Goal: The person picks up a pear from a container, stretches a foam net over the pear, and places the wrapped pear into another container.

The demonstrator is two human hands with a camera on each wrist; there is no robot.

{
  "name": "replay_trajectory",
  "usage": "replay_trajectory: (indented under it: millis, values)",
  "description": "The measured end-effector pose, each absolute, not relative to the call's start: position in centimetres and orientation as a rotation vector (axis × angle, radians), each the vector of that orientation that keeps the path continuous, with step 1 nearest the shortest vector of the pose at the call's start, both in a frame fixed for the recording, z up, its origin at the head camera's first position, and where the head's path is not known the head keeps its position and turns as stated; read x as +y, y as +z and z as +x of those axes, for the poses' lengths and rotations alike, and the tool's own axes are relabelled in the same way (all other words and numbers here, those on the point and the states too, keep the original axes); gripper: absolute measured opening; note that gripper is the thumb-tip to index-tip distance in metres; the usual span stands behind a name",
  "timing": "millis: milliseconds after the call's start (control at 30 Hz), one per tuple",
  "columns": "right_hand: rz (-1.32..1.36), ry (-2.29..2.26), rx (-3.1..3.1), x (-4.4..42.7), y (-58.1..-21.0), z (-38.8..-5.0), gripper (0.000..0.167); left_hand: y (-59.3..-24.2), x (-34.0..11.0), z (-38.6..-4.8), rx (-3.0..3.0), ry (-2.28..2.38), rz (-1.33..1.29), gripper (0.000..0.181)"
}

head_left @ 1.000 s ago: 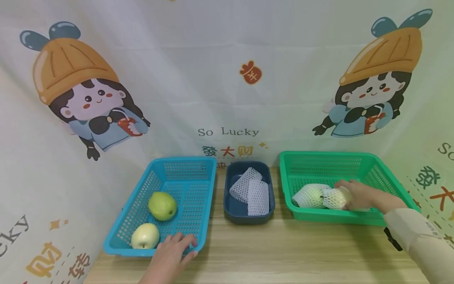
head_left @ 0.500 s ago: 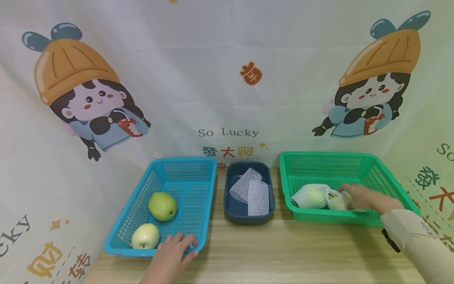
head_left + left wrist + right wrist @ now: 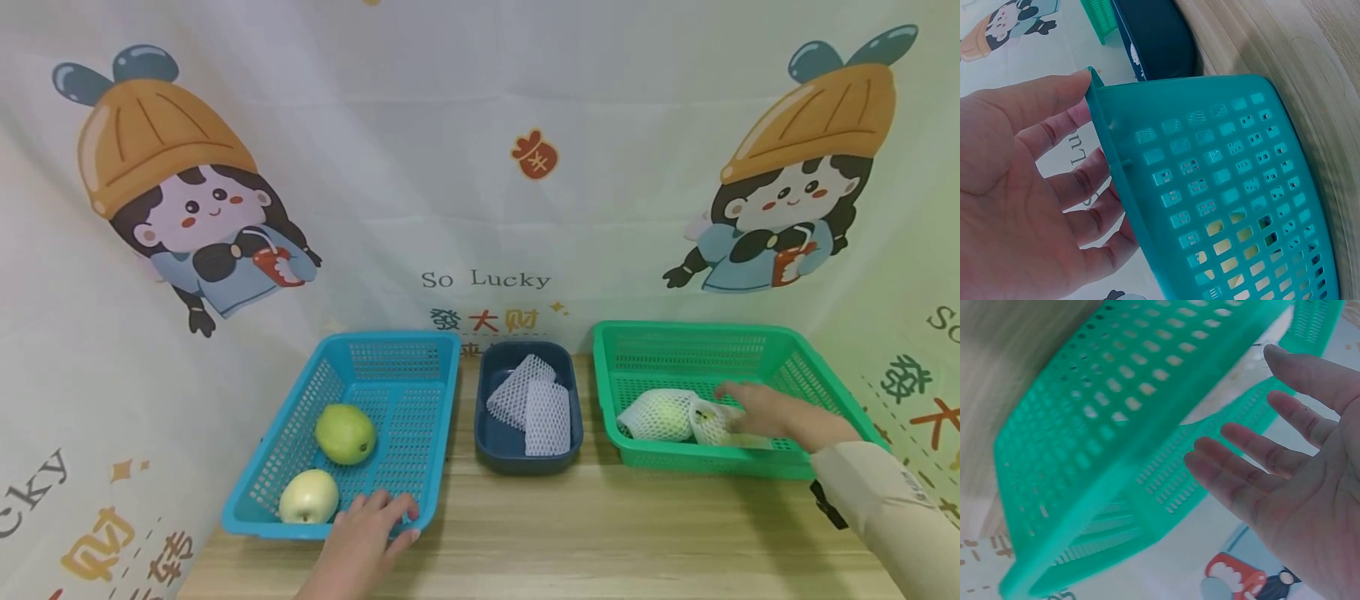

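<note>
My left hand (image 3: 365,533) holds the near rim of the blue basket (image 3: 442,417), thumb outside and fingers reaching over it; the wall hides the fingertips in the left wrist view. Inside lie a green, rounded fruit (image 3: 345,435) and a pale yellow apple (image 3: 309,497). My right hand (image 3: 772,412) hovers over the green basket (image 3: 720,458), its fingers spread and holding nothing in the right wrist view. Just left of it lies a pale round fruit in a white foam net (image 3: 708,423). Against that one rests a larger netted green fruit (image 3: 660,414).
Between the baskets stands a dark blue tub (image 3: 491,446) with two white foam nets (image 3: 547,417) in it. All three containers are on a wooden table (image 3: 525,533). A printed cloth (image 3: 480,217) hangs behind them.
My right hand has let go of the smaller netted fruit, which has settled turned beside the larger one; the fingers have opened and drawn slightly right. My left hand has stayed in place.
</note>
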State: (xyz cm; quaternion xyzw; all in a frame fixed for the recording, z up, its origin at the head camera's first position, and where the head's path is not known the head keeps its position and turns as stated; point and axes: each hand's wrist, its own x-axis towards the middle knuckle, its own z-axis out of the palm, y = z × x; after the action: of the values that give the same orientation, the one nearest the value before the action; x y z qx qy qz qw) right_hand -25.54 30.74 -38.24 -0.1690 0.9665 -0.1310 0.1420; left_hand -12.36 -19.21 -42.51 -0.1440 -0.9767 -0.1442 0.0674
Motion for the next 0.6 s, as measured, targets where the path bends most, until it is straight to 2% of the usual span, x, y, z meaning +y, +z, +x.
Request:
replay_trajectory:
  millis: [233,600]
  values:
    - [-0.571,-0.401,2.842,28.1,-37.9,-24.6,0.047,-42.4,-19.1,-12.3,-2.946,-0.430,-0.424,0.016]
    - [-0.855,-0.390,2.933,23.0,-39.4,-22.1,0.041,-42.4,-19.1,-12.3,-2.944,-0.424,-0.421,0.016]
